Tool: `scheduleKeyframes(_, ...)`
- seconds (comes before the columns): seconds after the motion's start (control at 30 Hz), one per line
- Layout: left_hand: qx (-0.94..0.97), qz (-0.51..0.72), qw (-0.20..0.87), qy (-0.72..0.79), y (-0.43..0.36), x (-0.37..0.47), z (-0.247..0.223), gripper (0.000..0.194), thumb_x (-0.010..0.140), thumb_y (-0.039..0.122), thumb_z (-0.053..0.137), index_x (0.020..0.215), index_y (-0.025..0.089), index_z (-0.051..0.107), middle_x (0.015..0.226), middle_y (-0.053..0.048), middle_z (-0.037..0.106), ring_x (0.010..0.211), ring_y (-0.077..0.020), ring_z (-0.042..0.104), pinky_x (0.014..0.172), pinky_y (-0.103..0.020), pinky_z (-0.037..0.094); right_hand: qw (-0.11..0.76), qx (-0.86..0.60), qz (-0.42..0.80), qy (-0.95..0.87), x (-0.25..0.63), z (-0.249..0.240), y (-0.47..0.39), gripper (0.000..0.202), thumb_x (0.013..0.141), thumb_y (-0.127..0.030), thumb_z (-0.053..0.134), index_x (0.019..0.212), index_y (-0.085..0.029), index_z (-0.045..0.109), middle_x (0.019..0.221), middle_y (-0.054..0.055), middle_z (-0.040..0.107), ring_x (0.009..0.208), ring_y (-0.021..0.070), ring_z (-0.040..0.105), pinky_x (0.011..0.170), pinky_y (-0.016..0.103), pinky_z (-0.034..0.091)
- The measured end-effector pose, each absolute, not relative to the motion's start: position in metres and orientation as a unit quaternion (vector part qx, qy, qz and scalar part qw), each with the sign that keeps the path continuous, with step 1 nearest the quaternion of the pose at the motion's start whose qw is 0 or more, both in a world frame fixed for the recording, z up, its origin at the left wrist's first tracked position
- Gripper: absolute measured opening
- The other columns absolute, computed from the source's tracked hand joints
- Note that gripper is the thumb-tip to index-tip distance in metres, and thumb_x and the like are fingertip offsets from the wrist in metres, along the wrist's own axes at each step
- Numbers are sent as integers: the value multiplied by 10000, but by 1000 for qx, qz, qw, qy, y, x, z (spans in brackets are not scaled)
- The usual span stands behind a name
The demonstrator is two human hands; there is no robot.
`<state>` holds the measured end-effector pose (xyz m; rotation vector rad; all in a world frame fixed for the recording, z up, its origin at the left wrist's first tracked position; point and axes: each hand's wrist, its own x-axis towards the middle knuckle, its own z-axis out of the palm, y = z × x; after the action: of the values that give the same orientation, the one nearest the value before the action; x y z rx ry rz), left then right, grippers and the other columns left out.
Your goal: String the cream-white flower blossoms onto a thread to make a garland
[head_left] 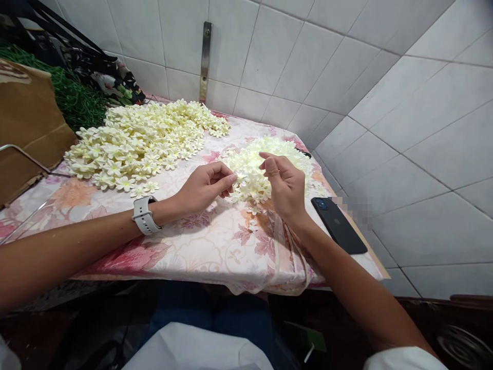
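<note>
Thumb and forefinger lie close together in my left grip (210,186), just beside the nearer heap of white flowers (250,172); whether I have a stem or thread pinched there, I cannot tell. My right grip (287,187) is half curled, thumb raised toward the bent forefinger, in front of that same heap, and anything fine between those tips is too small to make out. For work this delicate, I judge a light fingertip pinch best, with both wrists low and steady so the petals aren't crushed. I'd also keep my right forearm clear of the pale cords (276,246) looped beneath it near the counter (200,252) edge, since they could snag. A larger heap of yellow-white flowers (142,144) lies loose farther left, in no container. Beyond it stands a brown box (31,133) with green strands (82,100) behind its wall; whether they sit inside is unclear. A black floral bag (111,82) leans behind, contents hidden.
</note>
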<state>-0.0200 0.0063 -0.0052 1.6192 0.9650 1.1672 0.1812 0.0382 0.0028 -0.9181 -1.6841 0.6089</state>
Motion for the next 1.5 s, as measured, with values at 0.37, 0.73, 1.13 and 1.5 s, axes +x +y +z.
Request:
scheduleKeyframes(0.37, 655, 443, 494, 362, 4, -18, -5, 323, 875, 461, 696, 909, 143, 651, 786, -26, 623, 691, -120, 591, 638, -247, 504, 448, -322, 397, -733, 176, -8, 37, 353, 841, -491, 726, 720, -172, 637, 653, -5, 592, 615, 124, 512, 620, 284, 408)
scheduleKeyframes(0.73, 652, 447, 486, 373, 5, -19, -3, 356, 896, 485, 657, 802, 146, 600, 729, -20, 617, 659, -112, 584, 625, -234, 498, 489, -352, 349, -718, 178, -11, 41, 359, 909, -503, 641, 752, -181, 628, 661, -5, 565, 608, 128, 521, 608, 279, 419)
scheduleKeyframes(1.13, 645, 429, 502, 385, 7, -19, -3, 377, 856, 505, 699, 864, 129, 672, 747, -25, 651, 675, -114, 603, 644, -240, 508, 497, -336, 297, -743, 175, -14, 37, 186, 913, -348, 671, 829, -184, 699, 772, 18, 680, 694, 141, 588, 665, 292, 462)
scheduleKeyframes(1.5, 643, 447, 483, 393, 6, -20, -2, 314, 865, 434, 712, 827, 125, 674, 708, -17, 637, 638, -101, 575, 600, -224, 462, 469, -357, 361, -722, 176, -5, 37, 366, 875, -546, 672, 987, -197, 665, 996, 60, 646, 853, 158, 587, 729, 290, 459)
